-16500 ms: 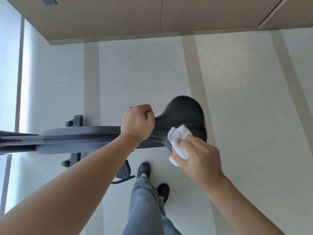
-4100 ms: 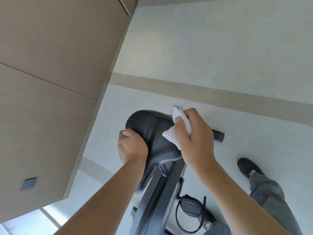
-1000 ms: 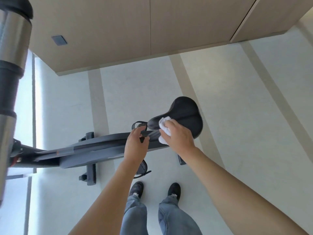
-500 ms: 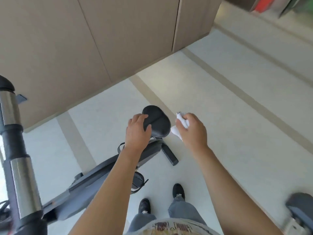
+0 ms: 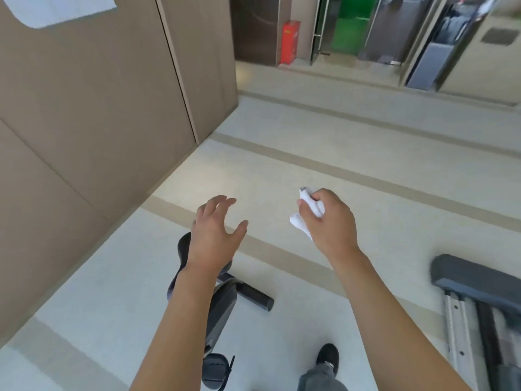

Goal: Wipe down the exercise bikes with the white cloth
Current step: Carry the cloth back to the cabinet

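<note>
Floor: pale w/ tan stripes, seen from above; brown panelled wall at left.
Background: red box and green panel are seen at far end of room (blurred, details can't be made out).
Left hand: is held in the air, fingers spread and relaxed, nothing gripped; it is raised over the saddle, contact can't be confirmed.
Right hand: is curled round the white cloth, which is bunched betw. thumb and fingers and held in the air, apart from any bike.
Exercise bike: dark frame is seen below left forearm; saddle is mostly hidden behind left wrist, pedal low in view.
Second machine: dark grey w/ metal rails, at right edge, well apart from both hands.
Person: black shoe and grey trouser leg are seen at bottom.
</note>
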